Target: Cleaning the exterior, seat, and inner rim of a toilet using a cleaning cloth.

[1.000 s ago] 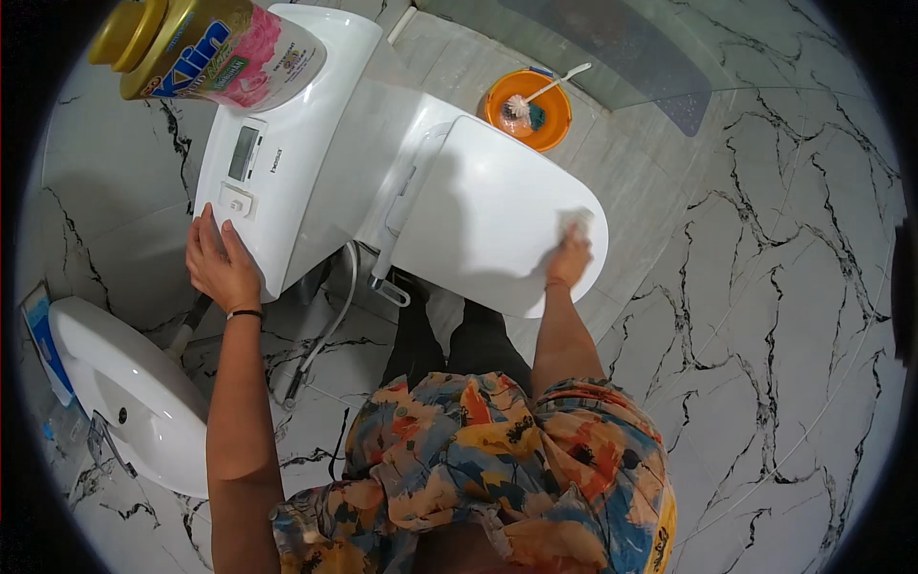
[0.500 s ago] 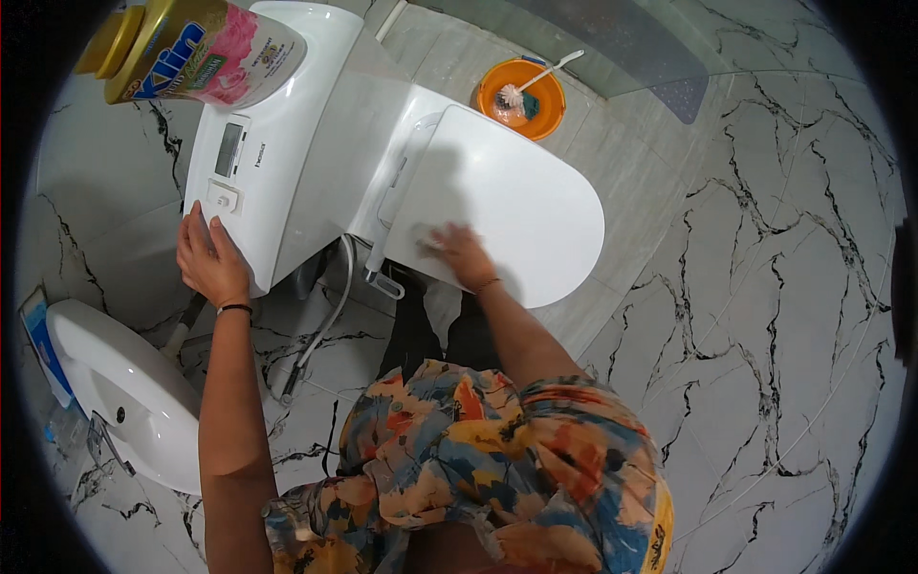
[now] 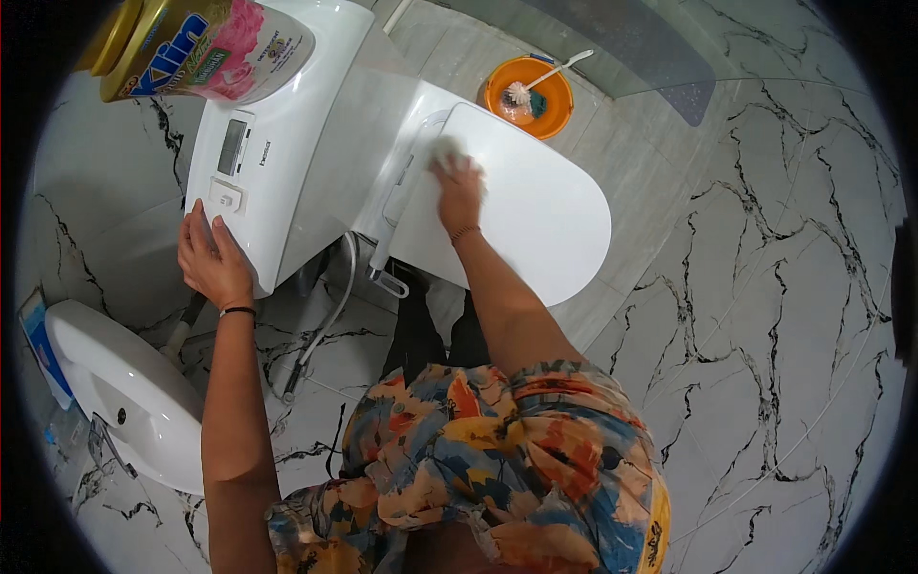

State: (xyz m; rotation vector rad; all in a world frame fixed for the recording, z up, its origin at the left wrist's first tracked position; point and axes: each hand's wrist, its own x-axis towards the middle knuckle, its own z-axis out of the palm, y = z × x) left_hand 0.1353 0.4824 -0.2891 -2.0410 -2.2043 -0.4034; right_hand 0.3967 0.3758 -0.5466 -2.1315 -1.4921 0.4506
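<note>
The white toilet lid (image 3: 535, 206) is down, and my right hand (image 3: 459, 196) is over its hinge side, fingers pointing away from me. Motion smears the fingertips. A pale greyish patch (image 3: 447, 148) shows at them, too blurred to name. My left hand (image 3: 215, 258) rests open on the near left edge of the white cistern (image 3: 330, 124), fingers loosely extended beside a small push button (image 3: 226, 197). Above that button is a small dark display panel (image 3: 231, 146). A gold bottle (image 3: 215, 48) with a pink floral label lies across the cistern's far end.
An orange bucket (image 3: 559, 100) holding a white-handled brush (image 3: 564, 67) stands on the floor beyond the toilet. A white washbasin (image 3: 124, 383) sits at the near left. A spray hose (image 3: 335, 320) hangs between it and the toilet. A glass panel (image 3: 631, 38) edges the far side.
My right hand has moved away from me across the lid, toward the far hinge corner. My left hand stays on the cistern's edge. The view has shifted slightly.
</note>
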